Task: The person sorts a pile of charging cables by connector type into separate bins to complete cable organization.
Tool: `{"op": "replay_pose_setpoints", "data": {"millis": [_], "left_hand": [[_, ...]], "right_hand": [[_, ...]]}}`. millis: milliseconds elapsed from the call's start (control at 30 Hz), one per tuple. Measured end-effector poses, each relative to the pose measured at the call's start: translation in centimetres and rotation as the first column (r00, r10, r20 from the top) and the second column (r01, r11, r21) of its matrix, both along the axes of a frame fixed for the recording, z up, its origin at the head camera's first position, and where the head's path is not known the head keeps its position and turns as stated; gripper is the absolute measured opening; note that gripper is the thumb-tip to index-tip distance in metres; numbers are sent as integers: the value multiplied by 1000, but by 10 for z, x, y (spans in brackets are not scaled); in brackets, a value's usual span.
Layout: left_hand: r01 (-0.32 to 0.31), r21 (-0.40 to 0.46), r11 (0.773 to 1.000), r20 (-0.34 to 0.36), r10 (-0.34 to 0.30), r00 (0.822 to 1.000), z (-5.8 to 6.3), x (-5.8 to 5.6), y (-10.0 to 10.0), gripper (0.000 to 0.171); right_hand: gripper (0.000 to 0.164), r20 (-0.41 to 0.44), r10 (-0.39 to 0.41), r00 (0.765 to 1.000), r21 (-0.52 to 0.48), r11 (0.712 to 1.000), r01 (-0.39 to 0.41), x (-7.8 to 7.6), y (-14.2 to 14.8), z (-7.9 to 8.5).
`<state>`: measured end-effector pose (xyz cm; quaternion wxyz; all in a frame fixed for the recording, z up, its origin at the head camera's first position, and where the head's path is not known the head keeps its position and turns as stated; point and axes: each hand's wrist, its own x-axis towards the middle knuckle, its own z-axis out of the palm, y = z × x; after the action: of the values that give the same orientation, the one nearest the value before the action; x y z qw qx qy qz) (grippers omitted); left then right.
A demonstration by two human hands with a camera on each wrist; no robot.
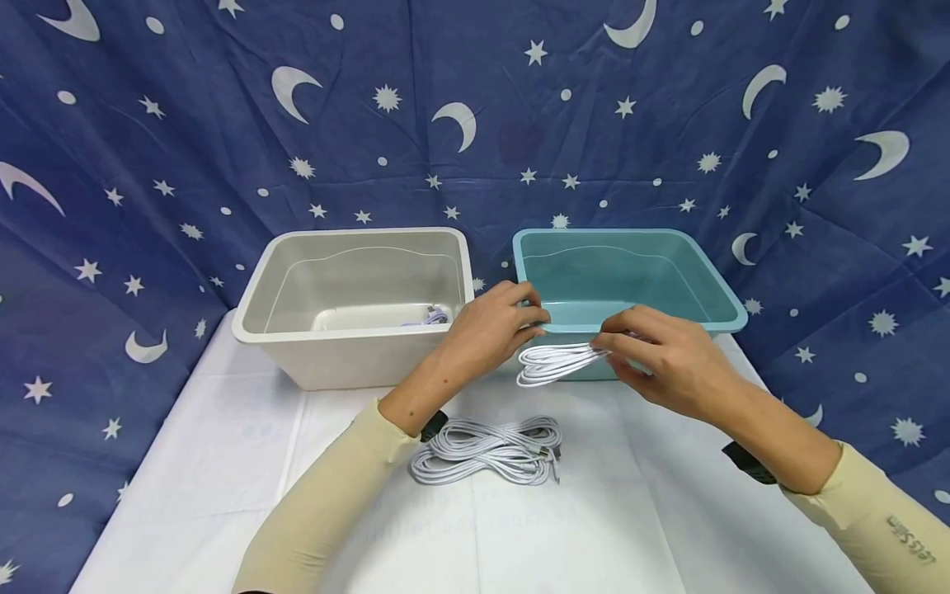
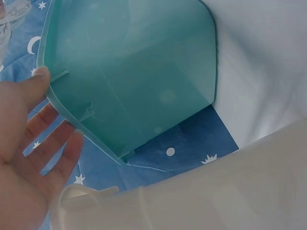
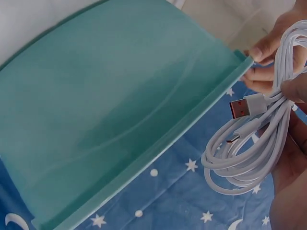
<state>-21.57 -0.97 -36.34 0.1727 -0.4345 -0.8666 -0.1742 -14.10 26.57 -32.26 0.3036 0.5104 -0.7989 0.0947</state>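
Observation:
My right hand (image 1: 665, 359) pinches a coiled white USB cable (image 1: 552, 363) in front of the teal bin (image 1: 631, 327). In the right wrist view the cable's USB-A plug (image 3: 242, 106) and smaller USB-C plug (image 3: 235, 138) stick out beside the loops. With its thumb on one side of the rim and fingers on the other, my left hand (image 1: 493, 324) grips the teal bin near its front left corner. More coiled white cable (image 1: 486, 452) lies on the table below the hands.
To the left of the teal bin stands a grey-white bin (image 1: 352, 359), with a pale purple cable (image 1: 436, 316) on its floor. A white cloth (image 1: 579, 528) covers the table. Behind both bins hangs a dark blue curtain (image 1: 497, 74) with moons and stars.

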Motion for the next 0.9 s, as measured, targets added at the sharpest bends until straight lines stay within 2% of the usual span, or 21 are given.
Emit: {"op": "replay_pose_setpoints", "data": {"millis": [267, 500, 900], "left_hand": [[-13, -16, 1000, -4, 13, 1000, 0, -3, 0, 21], [-22, -9, 1000, -3, 22, 1000, 0, -2, 0, 19], [-13, -1, 1000, 9, 13, 1000, 0, 0, 0, 22]], "right_hand": [[24, -25, -36, 999, -39, 999, 35, -13, 13, 8], [32, -33, -107, 994, -66, 992, 104, -31, 27, 7], [35, 76, -242, 967, -78, 966, 248, -56, 48, -9]]}}
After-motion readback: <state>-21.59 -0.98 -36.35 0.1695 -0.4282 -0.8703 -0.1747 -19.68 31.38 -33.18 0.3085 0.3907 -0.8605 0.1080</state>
